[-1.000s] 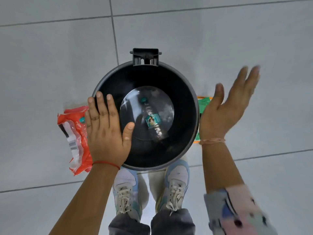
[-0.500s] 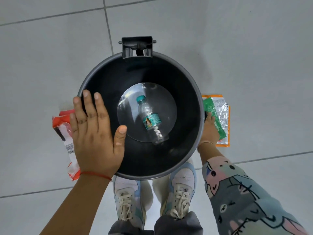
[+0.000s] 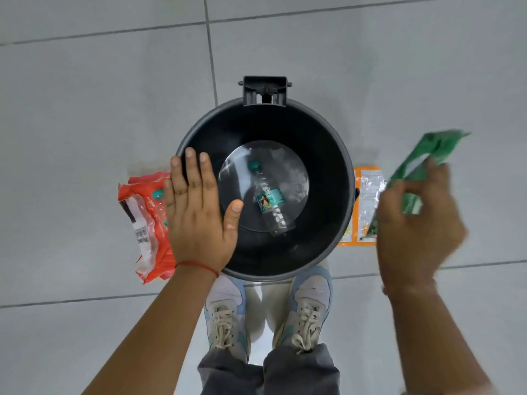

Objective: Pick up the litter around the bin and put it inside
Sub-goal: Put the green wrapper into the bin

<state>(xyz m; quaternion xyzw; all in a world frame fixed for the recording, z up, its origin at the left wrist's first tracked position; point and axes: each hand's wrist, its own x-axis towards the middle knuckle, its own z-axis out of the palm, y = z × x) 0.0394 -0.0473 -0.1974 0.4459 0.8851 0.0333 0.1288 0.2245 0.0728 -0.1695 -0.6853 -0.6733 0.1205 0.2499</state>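
A round black bin stands open on the floor straight below me, with a clear plastic bottle lying on its bottom. My left hand rests flat over the bin's left rim, fingers apart, holding nothing. My right hand is raised to the right of the bin and grips a green wrapper, which looks blurred. An orange and silver wrapper lies flat on the floor just right of the bin. A crumpled red and white packet lies on the floor left of the bin, partly under my left hand.
The floor is grey tile with thin grout lines. My two feet in pale sneakers stand against the bin's near side. A black hinge bracket sticks out at the bin's far rim.
My right hand went down to the floor beside the bin, took hold of the green wrapper and lifted it. The left hand stayed on the rim.
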